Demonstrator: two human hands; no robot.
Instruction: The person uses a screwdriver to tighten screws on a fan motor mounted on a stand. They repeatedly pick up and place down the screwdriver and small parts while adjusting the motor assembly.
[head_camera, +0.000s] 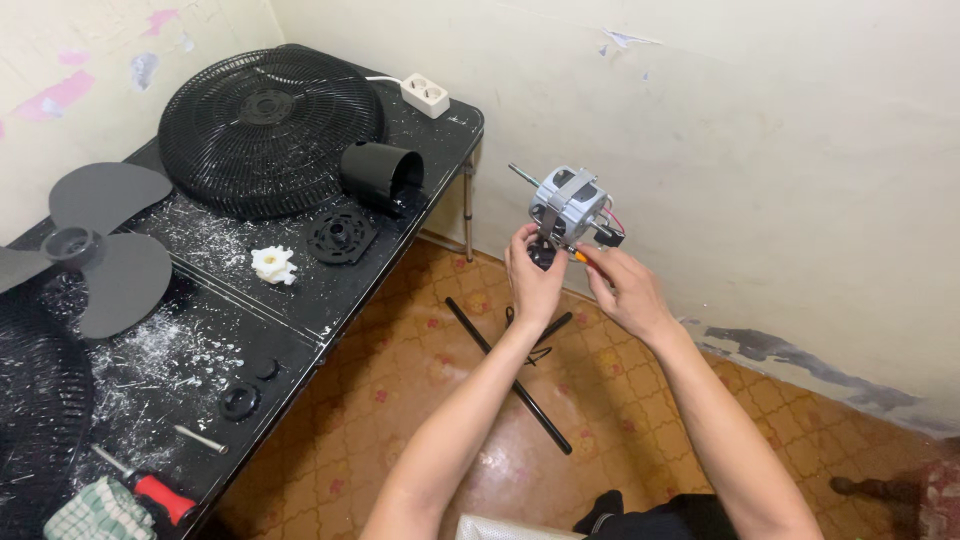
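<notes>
From the head camera we look down and see our left hand (535, 272) holding the small grey fan motor (568, 205) up in the air, over the tiled floor (420, 400) and close to the wall (760, 150). The fingers curl around the bottom of the motor and pinch it from below. Our right hand (622, 290) is just beside it, and its fingertips pinch something small and orange at the motor's lower right side. It is too small for us to tell what it is.

The motor has nothing under it but the hard floor. If our left hand loosens, we think the motor may fall and crack, or its thin metal rod (522, 174) may bend. Thin coloured wires (612, 222) hang at the motor's right side. If our right hand tugs too hard, we think a wire could snap or pull out. A tiny part could also slip from our fingertips and roll away on the floor, where black rods (505, 372) lie.

On the black table (300, 320) to the left we see a round fan cage (265, 130), a grey fan blade (105, 245), a black tube cover (380, 175), a white plastic piece (273, 265) and a red screwdriver (150, 487). These lie well apart from our hands.
</notes>
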